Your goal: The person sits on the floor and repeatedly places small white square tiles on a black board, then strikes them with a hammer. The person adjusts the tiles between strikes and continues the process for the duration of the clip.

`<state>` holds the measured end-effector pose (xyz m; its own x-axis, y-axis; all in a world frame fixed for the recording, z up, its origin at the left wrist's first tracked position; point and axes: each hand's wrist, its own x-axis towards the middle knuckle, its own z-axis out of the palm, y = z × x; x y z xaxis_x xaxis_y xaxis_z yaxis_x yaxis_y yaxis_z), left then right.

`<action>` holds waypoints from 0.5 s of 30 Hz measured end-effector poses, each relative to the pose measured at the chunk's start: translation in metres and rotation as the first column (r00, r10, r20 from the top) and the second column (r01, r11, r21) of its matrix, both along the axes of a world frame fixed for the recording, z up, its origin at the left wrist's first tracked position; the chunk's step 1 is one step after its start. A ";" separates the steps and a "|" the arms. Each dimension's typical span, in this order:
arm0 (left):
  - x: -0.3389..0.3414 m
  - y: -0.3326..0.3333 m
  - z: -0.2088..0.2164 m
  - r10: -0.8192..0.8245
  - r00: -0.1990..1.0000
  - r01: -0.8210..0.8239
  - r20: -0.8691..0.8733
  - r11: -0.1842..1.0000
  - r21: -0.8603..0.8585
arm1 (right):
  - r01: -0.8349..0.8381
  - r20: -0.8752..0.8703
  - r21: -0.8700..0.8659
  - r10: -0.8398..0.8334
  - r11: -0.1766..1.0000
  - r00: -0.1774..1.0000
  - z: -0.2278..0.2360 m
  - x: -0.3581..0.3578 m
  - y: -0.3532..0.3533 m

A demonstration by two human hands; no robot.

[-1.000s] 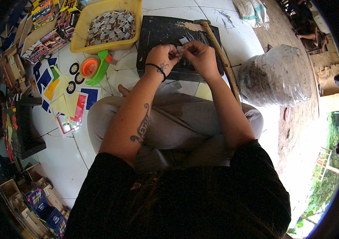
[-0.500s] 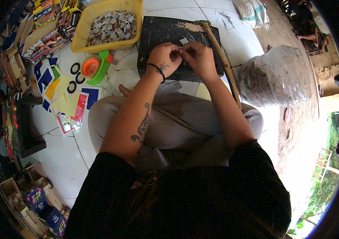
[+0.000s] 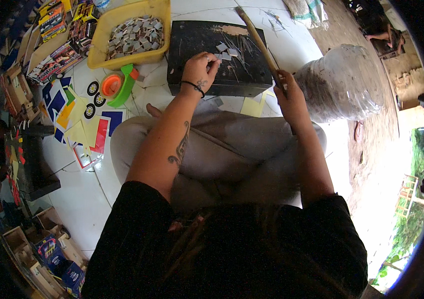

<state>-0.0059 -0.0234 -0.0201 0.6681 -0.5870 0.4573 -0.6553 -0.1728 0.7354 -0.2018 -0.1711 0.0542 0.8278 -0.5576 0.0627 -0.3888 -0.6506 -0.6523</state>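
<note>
My right hand (image 3: 292,99) is closed around the wooden handle of a hammer (image 3: 258,42). The hammer slants up and away to the left, over the right side of a low black block (image 3: 192,37). On that block rests my left hand (image 3: 202,71), its fingers pinched together over the surface; what they hold, if anything, is too small to make out. Small grey square pieces (image 3: 229,53) lie just beyond those fingertips. A scatter of thin metal wires or nails (image 3: 242,50) lies to their right.
A yellow tub (image 3: 92,55) of small grey-and-wood squares stands left of the block. Nearby lie an orange-and-green tape dispenser (image 3: 122,92), black toy wheels (image 3: 93,88) and coloured sheets (image 3: 75,132). A bulky plastic-wrapped bundle (image 3: 341,84) sits at right.
My hands were together over the block and are now apart. My right hand has moved right and taken hold of the hammer, lifting it from where it leaned.
</note>
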 end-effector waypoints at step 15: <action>-0.002 -0.002 -0.008 0.004 1.000 -0.004 -0.020 1.000 -0.019 | -0.092 -0.108 -0.124 0.079 0.988 0.991 0.057 -0.084 0.068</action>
<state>-0.0081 -0.0251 -0.0277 0.6795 -0.5757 0.4548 -0.6396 -0.1613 0.7516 -0.2855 -0.1034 0.1115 0.8779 -0.4770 0.0416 -0.3883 -0.7602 -0.5209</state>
